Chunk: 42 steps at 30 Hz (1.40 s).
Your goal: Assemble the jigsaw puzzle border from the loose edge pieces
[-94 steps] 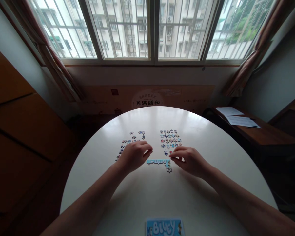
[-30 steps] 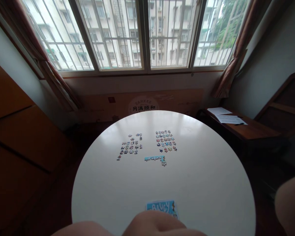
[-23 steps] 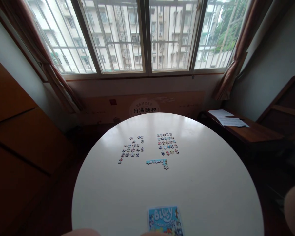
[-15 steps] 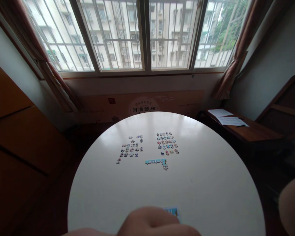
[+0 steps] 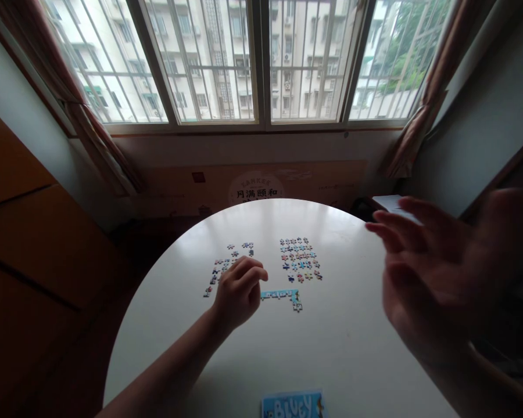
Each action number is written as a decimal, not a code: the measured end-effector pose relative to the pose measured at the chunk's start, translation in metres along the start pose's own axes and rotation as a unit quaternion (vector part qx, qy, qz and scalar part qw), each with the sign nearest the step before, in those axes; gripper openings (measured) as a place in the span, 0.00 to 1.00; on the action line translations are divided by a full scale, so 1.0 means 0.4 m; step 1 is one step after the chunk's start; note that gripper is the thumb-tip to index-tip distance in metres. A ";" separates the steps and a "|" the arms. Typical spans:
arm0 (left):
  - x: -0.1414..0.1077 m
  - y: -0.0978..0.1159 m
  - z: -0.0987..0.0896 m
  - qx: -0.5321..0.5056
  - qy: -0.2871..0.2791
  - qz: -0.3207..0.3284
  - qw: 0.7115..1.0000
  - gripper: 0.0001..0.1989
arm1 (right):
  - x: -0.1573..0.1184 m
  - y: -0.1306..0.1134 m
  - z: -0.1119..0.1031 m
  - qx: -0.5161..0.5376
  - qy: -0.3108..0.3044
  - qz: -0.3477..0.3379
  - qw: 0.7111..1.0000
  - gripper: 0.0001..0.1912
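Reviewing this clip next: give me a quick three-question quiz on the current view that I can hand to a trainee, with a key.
1. Multiple choice: where does the joined puzzle strip lie relative to the right-hand block of loose pieces?
A) On the side toward the window
B) On the side toward the person
C) Underneath it
2. True or false: the left hand is nearer the joined puzzle strip than the right hand is.
3. Fill in the blank: the large lettering on the blue printed item at the bottom of the picture reads ____.

Key: 1. B; 2. True; 3. BLUEY
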<state>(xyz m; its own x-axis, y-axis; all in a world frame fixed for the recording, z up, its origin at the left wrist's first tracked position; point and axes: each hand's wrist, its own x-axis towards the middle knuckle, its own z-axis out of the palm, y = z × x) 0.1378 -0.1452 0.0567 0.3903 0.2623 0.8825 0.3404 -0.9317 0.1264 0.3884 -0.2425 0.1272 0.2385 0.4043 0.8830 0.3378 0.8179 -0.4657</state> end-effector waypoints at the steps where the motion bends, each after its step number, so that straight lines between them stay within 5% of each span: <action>1: -0.010 -0.004 0.007 -0.004 -0.007 -0.006 1.000 0.14 | -0.026 0.037 0.024 0.022 0.012 -0.007 1.000 0.37; 6: -0.023 -0.006 0.013 -0.038 -0.002 -0.096 0.995 0.15 | -0.178 0.230 0.072 -0.065 -0.042 0.070 0.995 0.35; 9: -0.022 -0.011 0.009 -0.064 -0.025 -0.128 0.989 0.14 | -0.227 0.273 0.068 -0.098 -0.103 0.092 0.986 0.32; 18: -0.039 -0.029 0.022 -0.086 -0.065 -0.162 0.981 0.12 | -0.213 0.256 0.071 -0.071 -0.140 0.075 0.985 0.32; 30: -0.057 -0.064 0.025 -0.121 -0.032 -0.279 0.952 0.11 | -0.226 0.282 0.067 0.063 -0.134 0.271 0.951 0.12; 42: -0.051 -0.053 0.019 -0.164 -0.049 -0.279 0.945 0.10 | -0.214 0.281 0.068 0.072 -0.171 0.295 0.937 0.05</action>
<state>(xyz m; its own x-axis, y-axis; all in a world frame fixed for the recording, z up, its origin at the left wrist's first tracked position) 0.1292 -0.1289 0.0327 0.3112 0.7432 0.5923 0.2392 -0.6644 0.7080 0.3810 -0.1740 0.0008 0.0307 0.8909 0.4532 0.1077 0.4479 -0.8876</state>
